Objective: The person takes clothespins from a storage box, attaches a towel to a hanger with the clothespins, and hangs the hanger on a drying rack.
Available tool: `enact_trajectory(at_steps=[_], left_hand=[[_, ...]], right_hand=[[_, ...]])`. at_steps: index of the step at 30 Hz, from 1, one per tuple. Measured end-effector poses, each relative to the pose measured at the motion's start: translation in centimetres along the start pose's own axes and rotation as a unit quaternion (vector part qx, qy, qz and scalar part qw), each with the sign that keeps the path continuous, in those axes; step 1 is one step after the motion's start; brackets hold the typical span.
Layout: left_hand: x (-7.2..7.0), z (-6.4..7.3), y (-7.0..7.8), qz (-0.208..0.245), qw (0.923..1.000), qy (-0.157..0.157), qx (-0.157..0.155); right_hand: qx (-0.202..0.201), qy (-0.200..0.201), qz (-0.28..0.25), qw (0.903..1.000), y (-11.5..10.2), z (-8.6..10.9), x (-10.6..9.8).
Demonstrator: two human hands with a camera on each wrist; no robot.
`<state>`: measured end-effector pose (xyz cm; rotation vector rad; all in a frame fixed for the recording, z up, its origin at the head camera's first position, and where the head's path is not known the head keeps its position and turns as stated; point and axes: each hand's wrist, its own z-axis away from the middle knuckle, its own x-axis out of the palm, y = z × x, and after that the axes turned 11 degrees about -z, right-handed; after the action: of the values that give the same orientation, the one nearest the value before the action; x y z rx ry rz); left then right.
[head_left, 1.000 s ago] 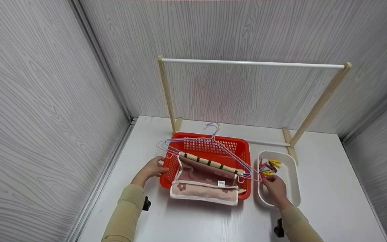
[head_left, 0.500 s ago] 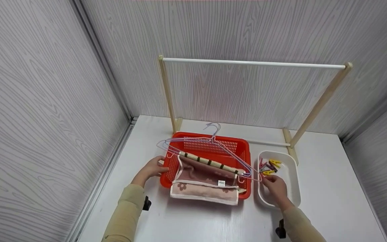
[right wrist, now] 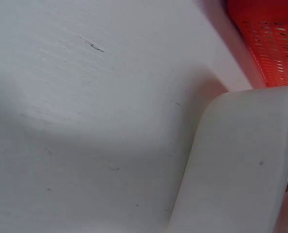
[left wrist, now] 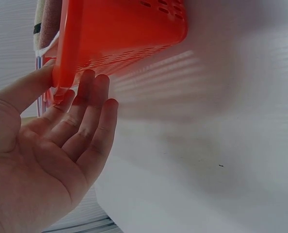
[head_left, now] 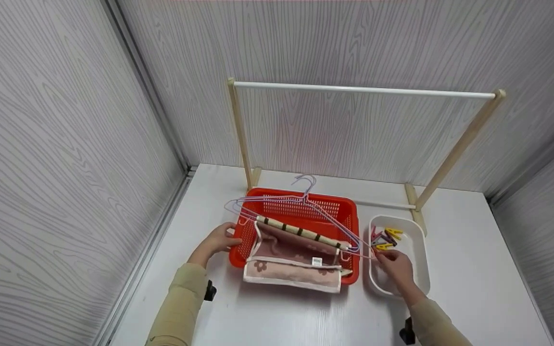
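Note:
In the head view, my left hand (head_left: 220, 240) grips the left side of the red plastic basket (head_left: 354, 211), thumb at its rim and fingers under the outside, as the left wrist view also shows. Pink and purple wire hangers lie across the basket. A pink flowered towel (head_left: 286, 274) with a pale border and a striped cream edge is draped over the hangers' lower bar and hangs past the basket's front. My right hand (head_left: 397, 269), over the white tub, pinches the right end of the pink hanger (head_left: 366, 244). The right wrist view hides most of that hand.
The white tub (head_left: 426, 274) holds several clothespins (head_left: 393, 234), yellow, pink and dark. Behind stands a wooden rack with a white rail (head_left: 363, 89) on two posts. Grey wood-grain walls (head_left: 65, 144) enclose the white table (head_left: 286, 327).
My right hand and wrist have shifted slightly to the right, and the pink hanger's end looks narrower at my fingertips. My left hand, the basket and the towel stay put.

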<state>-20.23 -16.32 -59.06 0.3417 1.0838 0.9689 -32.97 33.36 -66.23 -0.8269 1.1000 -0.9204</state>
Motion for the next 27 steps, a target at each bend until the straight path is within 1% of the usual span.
enact_trajectory(at_steps=[7, 14, 18, 21, 27], left_hand=[[0.0, 0.0, 0.0, 0.002, 1.0000, -0.001, 0.003], [0.0, 0.0, -0.1, -0.001, 1.0000, 0.006, -0.003], [0.1, 0.1, -0.1, 0.000, 0.9999, 0.009, -0.006], [0.1, 0.2, 0.0, 0.005, 0.9999, 0.011, -0.002], [0.3, 0.4, -0.2, 0.021, 0.9995, 0.011, 0.019]], right_hand=[[-0.010, -0.007, 0.011, 0.9999, -0.7, 0.4, -0.6], [0.000, -0.025, 0.008, 0.9997, -1.3, 0.7, -1.0], [-0.015, -0.030, 0.012, 0.9994, -1.5, 1.0, -1.1], [-0.025, -0.032, 0.014, 0.9991, -1.7, 1.3, -1.2], [-0.035, -0.032, 0.013, 0.9988, -2.6, 2.1, -1.1]])
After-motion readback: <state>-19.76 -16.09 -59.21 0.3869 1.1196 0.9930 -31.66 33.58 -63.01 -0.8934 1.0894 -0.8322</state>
